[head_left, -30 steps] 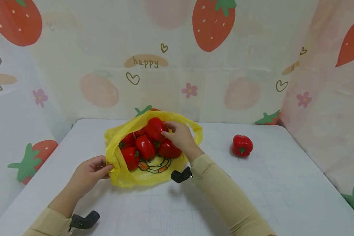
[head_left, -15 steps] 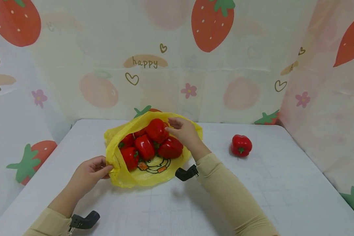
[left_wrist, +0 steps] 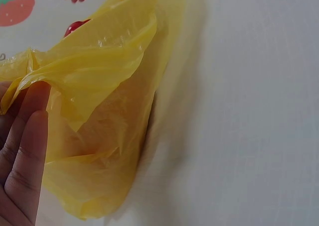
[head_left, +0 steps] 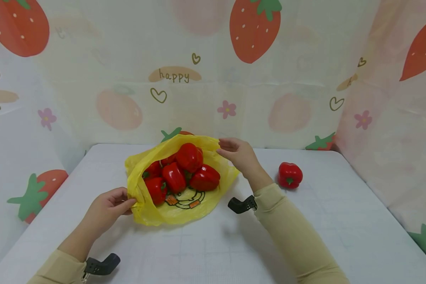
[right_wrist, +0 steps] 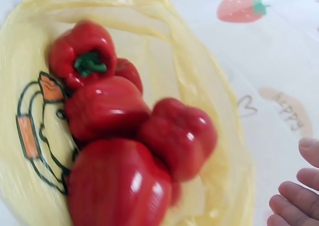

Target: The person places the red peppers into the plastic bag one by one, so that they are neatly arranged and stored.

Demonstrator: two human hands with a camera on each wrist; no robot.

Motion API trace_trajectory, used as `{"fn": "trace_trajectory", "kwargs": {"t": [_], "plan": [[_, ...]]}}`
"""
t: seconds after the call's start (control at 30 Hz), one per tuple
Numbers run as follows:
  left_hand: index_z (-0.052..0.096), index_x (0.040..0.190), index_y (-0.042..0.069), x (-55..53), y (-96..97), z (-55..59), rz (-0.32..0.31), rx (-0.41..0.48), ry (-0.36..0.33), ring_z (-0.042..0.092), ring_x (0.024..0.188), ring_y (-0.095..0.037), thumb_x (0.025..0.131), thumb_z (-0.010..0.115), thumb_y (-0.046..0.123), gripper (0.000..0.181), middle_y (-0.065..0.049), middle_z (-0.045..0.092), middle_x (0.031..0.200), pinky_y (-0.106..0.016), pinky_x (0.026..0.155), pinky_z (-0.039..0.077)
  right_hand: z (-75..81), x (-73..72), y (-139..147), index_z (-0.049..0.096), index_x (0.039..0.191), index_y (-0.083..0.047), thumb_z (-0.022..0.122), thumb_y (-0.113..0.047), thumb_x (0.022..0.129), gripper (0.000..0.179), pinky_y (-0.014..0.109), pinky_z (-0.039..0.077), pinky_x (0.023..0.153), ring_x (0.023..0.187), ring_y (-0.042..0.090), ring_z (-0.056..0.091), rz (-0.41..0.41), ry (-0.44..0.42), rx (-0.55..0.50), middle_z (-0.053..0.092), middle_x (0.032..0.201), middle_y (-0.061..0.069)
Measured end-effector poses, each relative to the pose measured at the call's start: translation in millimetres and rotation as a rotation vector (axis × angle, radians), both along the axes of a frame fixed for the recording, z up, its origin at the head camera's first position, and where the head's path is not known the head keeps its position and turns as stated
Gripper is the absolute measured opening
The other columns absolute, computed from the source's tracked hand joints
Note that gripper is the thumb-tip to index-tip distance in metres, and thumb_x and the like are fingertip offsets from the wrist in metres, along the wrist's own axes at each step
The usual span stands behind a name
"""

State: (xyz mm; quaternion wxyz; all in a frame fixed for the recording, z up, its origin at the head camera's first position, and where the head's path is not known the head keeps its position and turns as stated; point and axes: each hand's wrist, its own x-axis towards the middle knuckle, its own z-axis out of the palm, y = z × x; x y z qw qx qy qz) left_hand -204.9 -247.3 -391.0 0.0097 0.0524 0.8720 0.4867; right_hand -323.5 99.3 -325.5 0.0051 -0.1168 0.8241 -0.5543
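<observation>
A yellow plastic bag lies on the table with its mouth spread, and several red bell peppers are piled inside. My left hand pinches the left rim of the bag between thumb and fingers. In the left wrist view the fingers sit against the gathered yellow film. My right hand hovers by the bag's right rim, holding nothing, its fingers loosely extended. One more red bell pepper stands on the table to the right of that hand, its green stem facing me.
The white table reaches back to a pale curtain printed with strawberries, hearts and flowers. Similar curtains close both sides. A dark camera mount juts from the right wrist, and another camera mount from the left.
My right hand has let go of a bell pepper inside the bag and moved right, out to the bag's rim. The left hand stays on the bag's edge.
</observation>
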Motion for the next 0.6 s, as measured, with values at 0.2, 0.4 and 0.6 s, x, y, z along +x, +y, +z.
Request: {"fn": "trace_trajectory", "kwargs": {"t": [0.2,0.4,0.6], "plan": [[0.058,0.105,0.006,0.4,1.0,1.1,0.006,-0.005,-0.007,0.063,0.082,-0.017,0.086,0.062,0.034,0.034,-0.011,0.062,0.099,-0.025,0.071,0.054,4.2,0.9,24.9,0.055,0.125,-0.015,0.066,-0.025,0.085,0.042,0.035,0.044,0.095,0.113,0.019,0.053,-0.041,-0.027,0.01,0.056,0.125,0.006],[0.058,0.105,0.006,0.6,1.0,2.1,0.012,-0.011,-0.005,0.063,0.082,-0.017,0.086,0.062,0.035,0.035,-0.011,0.062,0.098,-0.025,0.071,0.054,4.9,2.2,55.3,0.053,0.126,-0.014,0.065,-0.027,0.085,0.044,0.04,0.04,0.099,0.115,0.021,0.051,-0.089,-0.035,0.022,0.055,0.125,0.006],[0.058,0.104,0.006,1.5,-0.1,3.5,0.023,-0.011,-0.012,0.063,0.082,-0.018,0.086,0.062,0.035,0.035,-0.01,0.062,0.097,-0.025,0.071,0.054,3.2,1.0,92.1,0.051,0.129,-0.015,0.065,-0.034,0.084,0.051,0.043,0.034,0.103,0.121,0.023,0.046,-0.153,-0.043,0.066,0.053,0.129,0.005]]}}
